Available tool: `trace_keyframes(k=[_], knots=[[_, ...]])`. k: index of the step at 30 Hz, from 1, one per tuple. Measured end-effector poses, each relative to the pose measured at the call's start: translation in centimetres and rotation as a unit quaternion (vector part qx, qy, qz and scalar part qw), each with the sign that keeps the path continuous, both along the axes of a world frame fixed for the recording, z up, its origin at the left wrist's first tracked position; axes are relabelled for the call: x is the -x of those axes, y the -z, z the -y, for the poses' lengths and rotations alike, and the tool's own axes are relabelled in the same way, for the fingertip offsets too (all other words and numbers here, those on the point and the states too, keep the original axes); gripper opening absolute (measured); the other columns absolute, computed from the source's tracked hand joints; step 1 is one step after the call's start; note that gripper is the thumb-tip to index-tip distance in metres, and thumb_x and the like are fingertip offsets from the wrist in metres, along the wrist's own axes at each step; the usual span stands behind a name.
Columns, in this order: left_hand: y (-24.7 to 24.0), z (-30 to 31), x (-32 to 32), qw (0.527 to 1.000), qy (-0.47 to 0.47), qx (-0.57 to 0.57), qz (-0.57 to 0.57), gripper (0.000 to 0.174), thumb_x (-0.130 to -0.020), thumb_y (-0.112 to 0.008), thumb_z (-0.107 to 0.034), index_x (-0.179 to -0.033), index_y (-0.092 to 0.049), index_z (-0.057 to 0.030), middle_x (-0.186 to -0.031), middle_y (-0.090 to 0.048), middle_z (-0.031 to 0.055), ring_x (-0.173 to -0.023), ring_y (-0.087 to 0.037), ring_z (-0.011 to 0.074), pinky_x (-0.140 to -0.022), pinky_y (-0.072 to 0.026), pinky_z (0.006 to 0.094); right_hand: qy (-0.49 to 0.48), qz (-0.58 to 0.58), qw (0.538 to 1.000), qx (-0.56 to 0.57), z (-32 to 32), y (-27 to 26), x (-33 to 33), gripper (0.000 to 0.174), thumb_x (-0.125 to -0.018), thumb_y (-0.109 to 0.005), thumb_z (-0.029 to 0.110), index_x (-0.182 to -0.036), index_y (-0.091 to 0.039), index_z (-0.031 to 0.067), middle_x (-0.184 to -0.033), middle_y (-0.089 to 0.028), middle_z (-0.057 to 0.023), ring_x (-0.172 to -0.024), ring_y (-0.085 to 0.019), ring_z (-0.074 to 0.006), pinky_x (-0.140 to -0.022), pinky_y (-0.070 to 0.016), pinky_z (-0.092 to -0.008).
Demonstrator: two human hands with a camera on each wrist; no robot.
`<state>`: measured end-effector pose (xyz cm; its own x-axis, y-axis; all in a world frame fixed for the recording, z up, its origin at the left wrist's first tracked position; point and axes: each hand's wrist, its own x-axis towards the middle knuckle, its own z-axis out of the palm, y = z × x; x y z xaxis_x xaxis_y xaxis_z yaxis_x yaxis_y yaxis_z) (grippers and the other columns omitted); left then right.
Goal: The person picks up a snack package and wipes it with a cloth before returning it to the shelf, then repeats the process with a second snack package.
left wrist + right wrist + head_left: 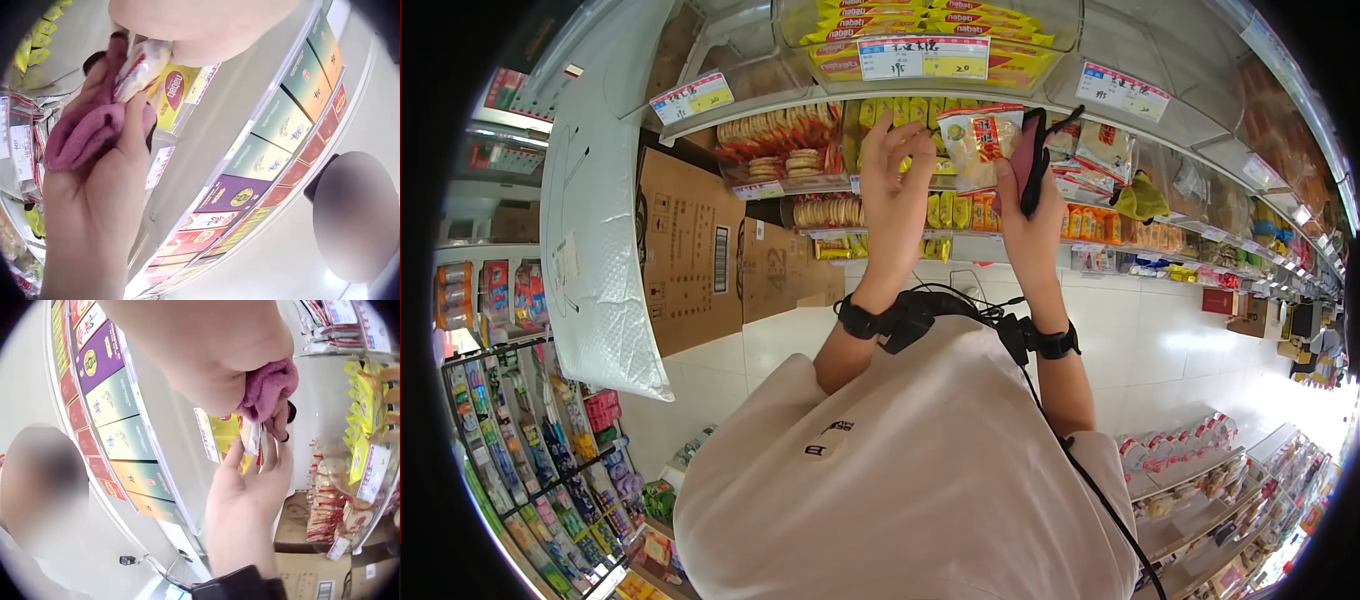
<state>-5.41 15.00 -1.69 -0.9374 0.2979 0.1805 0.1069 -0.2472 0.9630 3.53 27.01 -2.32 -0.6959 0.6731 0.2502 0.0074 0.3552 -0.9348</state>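
Observation:
A clear packet of round crackers with a red and yellow label (pixel 980 145) is pinched by my right hand (pixel 1032 225), thumb on its front. The same hand holds a folded pink cloth with black trim (pixel 94 134) against its palm. My left hand (pixel 895 200) is raised just left of the packet, its fingers loosely bent and nothing seen in them. In the right wrist view, the left fingertips (pixel 270 450) overlap the packet's edge (pixel 252 434). Both hands are in front of the snack shelf (pixel 1040 108).
Yellow nabati packs (pixel 830 65) fill the upper shelf; bagged round crackers (pixel 780 135) stand below. Cardboard boxes (pixel 690 250) and a large white padded panel (pixel 595 250) are on the left. Cables (pixel 1090 490) run from the wrist bands. A blurred person (pixel 356 215) is nearby.

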Motion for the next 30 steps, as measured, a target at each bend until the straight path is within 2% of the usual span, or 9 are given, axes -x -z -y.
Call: trace_keyframes(k=[4, 7, 10, 11, 15, 18, 22, 27, 30], knots=[[-1.6, 0.0, -1.0, 0.969, 0.128, -0.1, 0.188, 0.067, -0.104, -0.047, -0.05, -0.15, -0.037, -0.0014, -0.133, -0.057, 0.012, -0.117, -0.058, 0.0184, -0.104, -0.0436, 0.0329, -0.038, -0.016, 0.988, -0.149, 2.1, -0.6, -0.5, 0.04, -0.091, -0.067, 0.006, -0.128, -0.054, -0.0039, -0.115, -0.065, -0.0233, -0.101, -0.067, -0.0369, -0.086, -0.053, -0.0399], [-1.6, 0.1, -0.9, 0.918, 0.191, -0.204, 0.282, 0.077, -0.104, -0.037, -0.062, -0.152, -0.035, -0.0018, -0.14, -0.051, 0.0107, -0.127, -0.051, 0.0183, -0.108, -0.0394, 0.0331, -0.161, -0.031, 0.961, -0.225, 4.6, -1.8, -0.6, 0.058, -0.09, -0.064, 0.008, -0.144, -0.044, -0.0036, -0.153, -0.041, -0.0225, -0.142, -0.036, -0.0464, -0.119, -0.0277, -0.0491], [-1.1, 0.3, -0.5, 0.915, 0.227, -0.222, 0.248, 0.074, -0.104, -0.036, -0.061, -0.152, -0.036, -0.005, -0.143, -0.049, 0.0102, -0.133, -0.047, 0.0192, -0.113, -0.0354, 0.0355, -0.147, -0.059, 0.968, -0.194, 3.5, -0.6, 0.3, 0.057, -0.093, -0.062, 0.012, -0.144, -0.043, -0.0051, -0.153, -0.041, -0.0226, -0.14, -0.038, -0.0469, -0.119, -0.0281, -0.0483], [-0.6, 0.2, -0.4, 0.926, 0.23, -0.198, 0.226, 0.074, -0.104, -0.032, -0.063, -0.15, -0.039, -0.0056, -0.144, -0.049, 0.0101, -0.134, -0.046, 0.02, -0.115, -0.0332, 0.036, -0.134, -0.08, 0.987, -0.046, 3.8, -0.3, 0.5, 0.054, -0.094, -0.06, 0.014, -0.142, -0.044, -0.0073, -0.153, -0.042, -0.0227, -0.14, -0.038, -0.0464, -0.119, -0.0272, -0.0489], [-1.1, -0.3, -1.5, 0.929, 0.175, -0.166, 0.279, 0.078, -0.103, -0.027, -0.067, -0.146, -0.045, -0.0046, -0.137, -0.056, 0.0114, -0.128, -0.053, 0.0205, -0.11, -0.0382, 0.0347, -0.123, -0.063, 0.973, -0.183, 4.0, -1.8, 0.6, 0.043, -0.094, -0.059, 0.015, -0.127, -0.056, -0.0118, -0.146, -0.049, -0.023, -0.139, -0.041, -0.0456, -0.118, -0.0295, -0.0491], [-2.2, 0.4, -1.5, 0.893, 0.239, -0.25, 0.289, 0.083, -0.1, -0.029, -0.071, -0.142, -0.048, -0.0026, -0.133, -0.06, 0.0137, -0.123, -0.057, 0.0227, -0.11, -0.0408, 0.0353, -0.148, -0.066, 0.937, -0.309, 4.9, -3.6, 0.0, 0.037, -0.092, -0.061, 0.014, -0.12, -0.062, -0.0094, -0.14, -0.055, -0.0212, -0.137, -0.044, -0.0436, -0.116, -0.0324, -0.0497], [-1.7, 0.1, -1.5, 0.902, 0.207, -0.226, 0.304, 0.071, -0.103, -0.032, -0.064, -0.136, -0.052, -0.0039, -0.125, -0.062, 0.0088, -0.115, -0.06, 0.0186, -0.104, -0.0454, 0.0347, -0.122, -0.069, 0.943, -0.302, 3.3, -2.2, 0.9, 0.031, -0.089, -0.064, 0.012, -0.116, -0.066, -0.0021, -0.133, -0.06, -0.019, -0.133, -0.049, -0.041, -0.112, -0.037, -0.0498], [-0.8, -0.1, -2.2, 0.913, 0.224, -0.184, 0.287, 0.058, -0.103, -0.048, -0.054, -0.134, -0.054, -0.0047, -0.125, -0.061, 0.0041, -0.112, -0.059, 0.0123, -0.097, -0.0461, 0.03, -0.072, -0.073, 0.994, -0.043, 2.5, -1.0, 1.2, 0.037, -0.1, -0.054, 0.01, -0.134, -0.053, -0.0043, -0.139, -0.054, -0.0221, -0.131, -0.051, -0.0414, -0.108, -0.0414, -0.0408], [-1.2, -0.7, -2.7, 0.941, 0.172, -0.155, 0.248, 0.051, -0.103, -0.055, -0.047, -0.132, -0.056, -0.0042, -0.119, -0.062, 0.0007, -0.107, -0.058, 0.0079, -0.091, -0.047, 0.0268, -0.059, -0.059, 0.996, 0.01, 3.3, -0.6, 1.3, 0.042, -0.1, -0.054, 0.011, -0.138, -0.049, -0.0046, -0.142, -0.051, -0.0237, -0.131, -0.05, -0.0419, -0.11, -0.0388, -0.043]])
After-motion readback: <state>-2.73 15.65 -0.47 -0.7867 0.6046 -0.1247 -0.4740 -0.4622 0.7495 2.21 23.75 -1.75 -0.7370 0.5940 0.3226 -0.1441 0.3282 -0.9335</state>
